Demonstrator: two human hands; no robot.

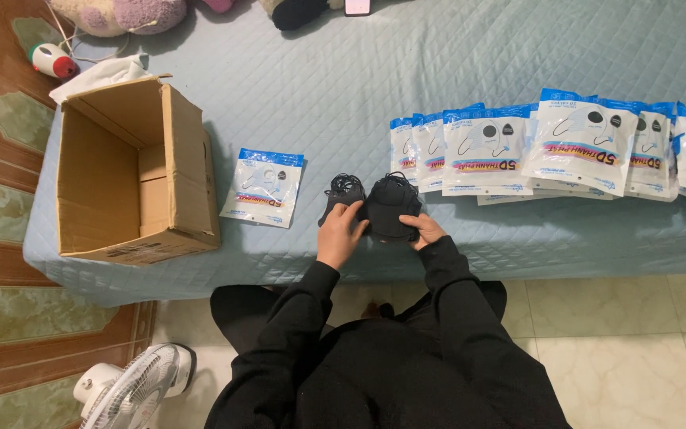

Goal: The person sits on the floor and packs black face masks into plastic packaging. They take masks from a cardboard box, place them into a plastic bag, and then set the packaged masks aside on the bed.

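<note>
1. Landmark: stack of black face masks (389, 208), lying near the front edge of the blue quilted bed (295, 87).
2. Left hand (341, 232) rests on the stack's left part, fingers closed over it; right hand (425, 230) pinches its lower right corner.
3. Left of the stack: one sealed mask packet (263, 187); further left, an open cardboard box (132, 171), empty as far as shown.
4. Right of the stack: an overlapping row of packets (565, 147).
5. Risk, as judged: ear loops tangling, or loose masks sliding off the bed edge if the hold slackens.
</note>
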